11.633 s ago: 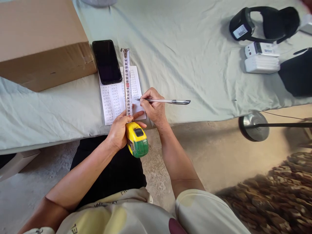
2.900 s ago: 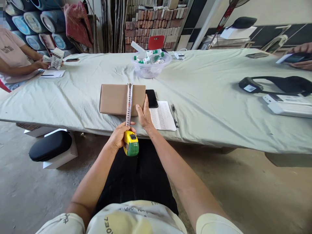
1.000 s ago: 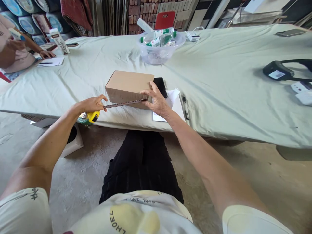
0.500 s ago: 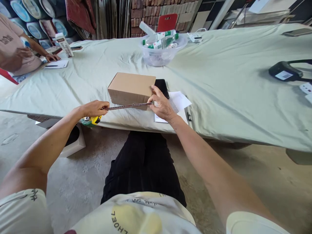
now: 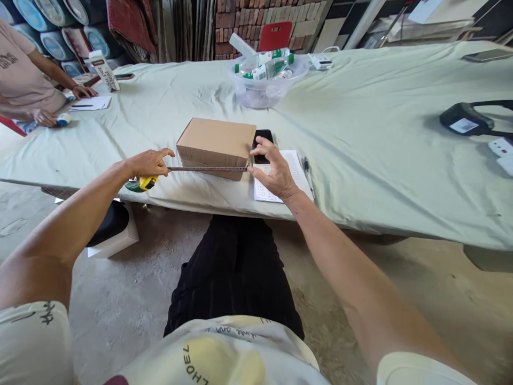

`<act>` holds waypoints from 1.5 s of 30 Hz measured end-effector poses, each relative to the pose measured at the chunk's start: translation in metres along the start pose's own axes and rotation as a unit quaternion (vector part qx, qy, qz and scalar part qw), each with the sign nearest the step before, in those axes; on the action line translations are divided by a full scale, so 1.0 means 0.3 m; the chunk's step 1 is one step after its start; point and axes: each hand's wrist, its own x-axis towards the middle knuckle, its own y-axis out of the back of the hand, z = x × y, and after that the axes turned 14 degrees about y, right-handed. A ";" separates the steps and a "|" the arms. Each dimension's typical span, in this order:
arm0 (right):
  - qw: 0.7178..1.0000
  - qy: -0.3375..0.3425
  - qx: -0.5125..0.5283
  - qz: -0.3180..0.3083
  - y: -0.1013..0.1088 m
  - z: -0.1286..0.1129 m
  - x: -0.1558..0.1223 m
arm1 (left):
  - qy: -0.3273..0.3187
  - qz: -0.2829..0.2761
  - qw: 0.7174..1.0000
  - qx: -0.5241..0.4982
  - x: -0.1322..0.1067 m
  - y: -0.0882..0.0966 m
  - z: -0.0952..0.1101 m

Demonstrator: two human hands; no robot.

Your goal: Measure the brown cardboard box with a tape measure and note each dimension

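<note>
A closed brown cardboard box (image 5: 218, 140) sits on the cloth-covered table. Across its near side runs the extended blade of a tape measure (image 5: 208, 169), level and pulled straight. My left hand (image 5: 150, 162) is closed on the blade's left part, with the yellow and green case hanging just under it. At the box's right front corner, my right hand (image 5: 274, 170) pinches the blade's end between thumb and fingers. Beyond that hand lies a black phone (image 5: 263, 140) beside the box. A sheet of paper with writing (image 5: 296, 171) is partly under my right hand, with a pen (image 5: 308, 170) alongside.
A clear plastic basin (image 5: 260, 96) of bottles stands behind the box. Another person (image 5: 28, 80) sits at the far left near papers (image 5: 92, 102) and a carton (image 5: 104, 70). A black strapped device (image 5: 467, 118) lies at the right. Below the table's front edge is a white box (image 5: 116, 240).
Both ends of the tape have shifted; its left end rose, so the blade is now level. The paper under my right hand lies flatter. The other person's second hand has come down to the table edge.
</note>
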 end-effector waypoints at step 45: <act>0.972 -0.145 0.131 -0.127 0.070 0.078 0.079 | -0.003 -0.048 0.994 -0.103 0.005 -0.018 0.037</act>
